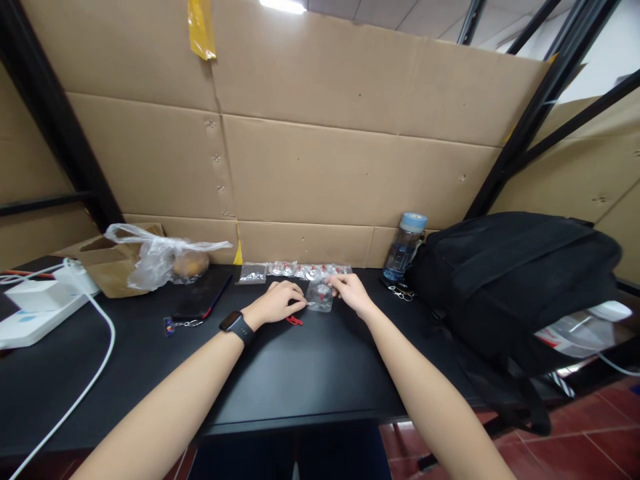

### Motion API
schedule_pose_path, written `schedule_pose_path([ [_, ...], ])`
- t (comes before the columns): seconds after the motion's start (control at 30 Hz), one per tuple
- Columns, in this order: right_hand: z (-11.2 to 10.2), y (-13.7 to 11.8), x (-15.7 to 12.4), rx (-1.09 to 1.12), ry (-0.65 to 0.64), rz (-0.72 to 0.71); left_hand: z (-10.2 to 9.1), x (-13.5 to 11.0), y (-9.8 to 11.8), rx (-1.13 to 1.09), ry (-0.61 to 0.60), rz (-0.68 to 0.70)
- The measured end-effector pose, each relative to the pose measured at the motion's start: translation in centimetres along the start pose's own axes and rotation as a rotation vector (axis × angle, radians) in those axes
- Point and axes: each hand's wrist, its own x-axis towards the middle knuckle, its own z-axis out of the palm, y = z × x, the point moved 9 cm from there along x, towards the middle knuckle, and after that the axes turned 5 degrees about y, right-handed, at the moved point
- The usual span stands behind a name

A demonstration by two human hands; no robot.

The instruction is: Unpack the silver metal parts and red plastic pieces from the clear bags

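Observation:
Between my two hands lies a small clear plastic bag [320, 305] with something small and red inside. My right hand [351, 293] pinches its upper right corner between thumb and fingers. At the bag's left edge, the thumb and fingertips of my left hand [280, 302] close on the plastic; a dark watch is on that wrist. Just below the left fingers, a short red cord [294, 321] rests on the black table [300, 380]. Behind the hands, against the cardboard, runs a row of similar small clear bags [287, 269] with red bits in several. A flat clear packet [252, 273] ends that row at the left.
Right of the hands stand a blue-capped bottle [406, 247] and a large black backpack [515, 280]. To the left are a dark pouch [203, 297] with a keychain, a tied plastic bag [155, 263], a cardboard box [113, 263] and a white power strip [45, 317] with cables. Cardboard [310, 173] walls the back.

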Motion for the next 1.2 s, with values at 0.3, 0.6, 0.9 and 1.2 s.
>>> schedule_pose_path([
  [0.3,-3.7,-0.6,-0.2,0.303,0.284,0.065,-1.2,0.1,0.0,-0.041,0.1,-0.004],
  [0.6,-1.6,-2.8,-1.1,0.424,0.197,0.029,-5.6,-0.4,5.0,0.212,0.43,0.116],
  [0.9,-0.8,-3.3,-1.4,0.462,0.153,0.042,-4.8,0.0,5.9,0.338,0.388,0.219],
  [1.2,0.1,-3.0,-1.0,0.098,0.014,-0.107,-9.0,-4.4,-10.4,0.412,0.214,-0.491],
])
